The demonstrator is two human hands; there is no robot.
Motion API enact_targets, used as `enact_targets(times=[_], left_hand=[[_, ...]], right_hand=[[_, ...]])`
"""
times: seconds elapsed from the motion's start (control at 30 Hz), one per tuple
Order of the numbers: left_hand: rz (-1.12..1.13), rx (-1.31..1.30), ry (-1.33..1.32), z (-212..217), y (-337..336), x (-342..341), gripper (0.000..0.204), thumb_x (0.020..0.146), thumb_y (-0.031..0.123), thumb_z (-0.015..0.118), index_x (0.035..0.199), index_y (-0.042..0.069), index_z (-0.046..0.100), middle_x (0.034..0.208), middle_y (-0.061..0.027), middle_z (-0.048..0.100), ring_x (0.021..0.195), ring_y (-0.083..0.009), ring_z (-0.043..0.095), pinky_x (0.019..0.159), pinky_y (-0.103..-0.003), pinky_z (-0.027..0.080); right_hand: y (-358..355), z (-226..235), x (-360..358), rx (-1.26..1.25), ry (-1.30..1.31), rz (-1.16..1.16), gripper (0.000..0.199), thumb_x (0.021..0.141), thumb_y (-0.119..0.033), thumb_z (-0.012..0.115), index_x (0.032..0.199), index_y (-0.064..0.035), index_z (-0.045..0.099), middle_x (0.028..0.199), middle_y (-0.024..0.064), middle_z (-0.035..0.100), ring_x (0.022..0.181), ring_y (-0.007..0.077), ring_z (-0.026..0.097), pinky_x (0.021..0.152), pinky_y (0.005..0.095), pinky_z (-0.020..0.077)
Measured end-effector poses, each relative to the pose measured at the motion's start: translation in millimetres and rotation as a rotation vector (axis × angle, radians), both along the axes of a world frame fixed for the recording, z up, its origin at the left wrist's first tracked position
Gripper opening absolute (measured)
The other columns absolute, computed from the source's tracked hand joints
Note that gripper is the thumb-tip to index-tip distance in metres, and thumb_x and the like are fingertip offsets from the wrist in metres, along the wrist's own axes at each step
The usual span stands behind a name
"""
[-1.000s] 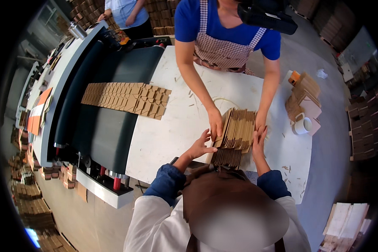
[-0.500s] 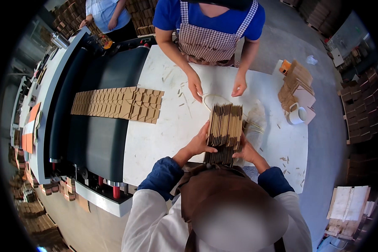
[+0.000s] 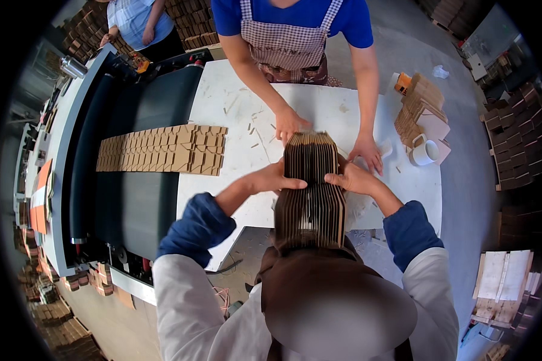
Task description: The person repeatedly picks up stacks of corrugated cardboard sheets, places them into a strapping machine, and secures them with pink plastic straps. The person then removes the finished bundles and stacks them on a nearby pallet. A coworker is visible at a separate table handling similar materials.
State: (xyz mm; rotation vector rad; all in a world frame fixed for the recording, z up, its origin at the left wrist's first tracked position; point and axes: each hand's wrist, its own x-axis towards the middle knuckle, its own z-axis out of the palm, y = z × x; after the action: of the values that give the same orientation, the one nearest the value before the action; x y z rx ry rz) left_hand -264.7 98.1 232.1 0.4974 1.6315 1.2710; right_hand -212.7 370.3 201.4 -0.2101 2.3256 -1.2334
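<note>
A thick stack of flat brown cardboard pieces (image 3: pixel 312 198) stands on edge, lifted off the white table (image 3: pixel 235 120) toward my chest. My left hand (image 3: pixel 275 178) presses on its left side and my right hand (image 3: pixel 350 178) on its right, fingers laid over the top edges. Across the table a person in a blue shirt and checked apron rests both hands (image 3: pixel 290 123) on the tabletop just beyond the stack.
A row of overlapping cardboard blanks (image 3: pixel 162 150) lies on the dark conveyor belt (image 3: pixel 144 198) at the left. A white mug (image 3: pixel 425 152) and a pile of cardboard pieces (image 3: pixel 420 108) sit at the table's right end. Another person (image 3: pixel 135 24) stands at the far left.
I have raised the cardboard stack from the table and drawn it toward me. The person opposite let go of it and now rests both hands on the table.
</note>
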Motion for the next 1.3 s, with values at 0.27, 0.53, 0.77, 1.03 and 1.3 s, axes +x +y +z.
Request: enact_targets(times=[0.27, 0.53, 0.77, 1.03, 1.3], left_hand=[[-0.074, -0.238, -0.473, -73.9, -20.5, -1.7, 0.075, 0.085, 0.063, 0.057, 0.134, 0.006, 0.048, 0.133, -0.0154, 0.052, 0.114, -0.0289, 0.058, 0.091, -0.051, 0.051], [-0.051, -0.121, -0.544, -89.5, -30.7, 2.0, 0.071, 0.085, 0.062, 0.057, 0.132, 0.010, 0.052, 0.126, -0.0126, 0.058, 0.117, -0.0278, 0.055, 0.087, -0.051, 0.051], [0.122, 0.112, -0.101, -71.1, -24.5, 37.0, 0.093, 0.079, 0.045, 0.074, 0.145, 0.001, 0.027, 0.136, -0.0145, 0.050, 0.128, -0.0267, 0.045, 0.107, -0.039, 0.036], [0.205, 0.102, 0.636, -67.3, -1.2, 65.7, 0.132, 0.062, 0.035, 0.086, 0.149, 0.001, -0.006, 0.150, -0.0280, 0.023, 0.136, -0.0407, 0.032, 0.109, -0.039, 0.034], [0.236, -0.259, 0.720, -111.0, 23.1, 102.8, 0.126, 0.063, 0.032, 0.086, 0.150, 0.003, -0.001, 0.144, -0.0264, 0.028, 0.126, -0.0440, 0.043, 0.101, -0.043, 0.043]], right_hand=[[-30.3, -75.5, 6.7, -0.139, -0.749, -0.150, 0.099, 0.077, -0.084, 0.039, 0.124, 0.0008, 0.057, 0.100, 0.0217, 0.067, 0.069, 0.0284, 0.070, 0.062, 0.0338, 0.0580], [-46.0, -71.4, 5.2, -0.132, -0.724, -0.091, 0.094, 0.079, -0.083, 0.036, 0.128, -0.0041, 0.053, 0.107, 0.0204, 0.066, 0.067, 0.0279, 0.069, 0.059, 0.0326, 0.0564], [-35.4, -40.2, 35.0, 0.093, 0.016, -0.048, 0.113, 0.072, -0.075, 0.060, 0.148, -0.0001, 0.020, 0.113, 0.0282, 0.062, 0.095, 0.0408, 0.066, 0.083, 0.0410, 0.0542], [-19.3, -10.5, 72.1, 0.091, 0.208, -0.105, 0.140, 0.052, -0.043, 0.089, 0.151, -0.0089, -0.005, 0.148, 0.0259, 0.030, 0.129, 0.0430, 0.042, 0.106, 0.0409, 0.0397], [-2.8, -50.6, 93.4, 0.122, -0.097, -0.065, 0.142, 0.052, -0.036, 0.089, 0.151, -0.0107, -0.009, 0.154, 0.0205, 0.023, 0.137, 0.0362, 0.033, 0.109, 0.0374, 0.0350]])
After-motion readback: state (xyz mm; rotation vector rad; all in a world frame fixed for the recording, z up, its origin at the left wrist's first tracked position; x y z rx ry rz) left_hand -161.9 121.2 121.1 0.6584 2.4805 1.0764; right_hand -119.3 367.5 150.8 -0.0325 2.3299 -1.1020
